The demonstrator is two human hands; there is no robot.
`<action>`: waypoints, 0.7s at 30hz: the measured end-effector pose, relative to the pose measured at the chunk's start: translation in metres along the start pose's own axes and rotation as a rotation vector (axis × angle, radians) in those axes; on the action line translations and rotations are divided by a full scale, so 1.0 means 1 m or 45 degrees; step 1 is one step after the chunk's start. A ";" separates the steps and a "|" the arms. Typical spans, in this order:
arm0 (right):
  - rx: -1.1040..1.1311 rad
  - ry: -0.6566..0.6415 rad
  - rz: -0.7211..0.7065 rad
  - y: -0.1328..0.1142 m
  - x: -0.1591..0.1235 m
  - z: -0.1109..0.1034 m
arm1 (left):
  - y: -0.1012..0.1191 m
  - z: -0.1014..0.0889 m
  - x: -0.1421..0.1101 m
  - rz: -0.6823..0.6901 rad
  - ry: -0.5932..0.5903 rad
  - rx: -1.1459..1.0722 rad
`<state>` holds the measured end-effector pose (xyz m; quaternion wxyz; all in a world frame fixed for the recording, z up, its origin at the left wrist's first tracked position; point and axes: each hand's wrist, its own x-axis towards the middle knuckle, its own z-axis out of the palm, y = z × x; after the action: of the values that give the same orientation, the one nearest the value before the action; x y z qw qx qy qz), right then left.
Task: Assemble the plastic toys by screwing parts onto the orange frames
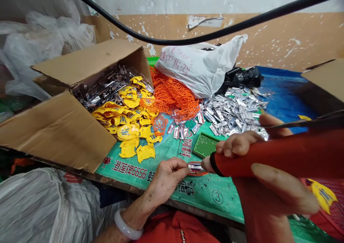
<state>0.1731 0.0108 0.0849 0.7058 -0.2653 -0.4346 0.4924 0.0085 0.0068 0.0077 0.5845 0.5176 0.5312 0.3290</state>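
Observation:
My left hand (165, 178), with a pale bangle on the wrist, pinches the near end of a small silver plastic part (195, 167) lying over an orange piece (202, 173) on the green sheet. Wrapped round a red power screwdriver (292, 153) is my right hand (285, 189), large and close to the camera. The screwdriver's tip is at the right end of the silver part; whether it touches a screw I cannot see. Just behind the part lies a small green perforated tray (195, 152).
A cardboard box (53, 128) on its side spills dark shiny parts and yellow shells (129, 132). Beside it lie orange lattice frames (172, 96), a white plastic bag (199, 67) and silver parts (228, 110). A black cable (161, 41) hangs across the top; another box (326, 78) stands right.

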 end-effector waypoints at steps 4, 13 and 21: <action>-0.018 0.008 0.018 0.005 0.000 -0.002 | -0.003 0.001 0.000 0.003 0.001 -0.022; -0.059 -0.008 0.037 0.012 -0.001 -0.006 | 0.003 0.001 0.000 -0.022 -0.011 -0.118; -0.081 -0.084 0.047 0.012 -0.001 -0.007 | 0.005 0.001 0.000 -0.032 -0.003 -0.098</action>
<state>0.1739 0.0144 0.0719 0.6731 -0.2793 -0.4682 0.4998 0.0103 0.0078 0.0125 0.6087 0.4884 0.5241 0.3410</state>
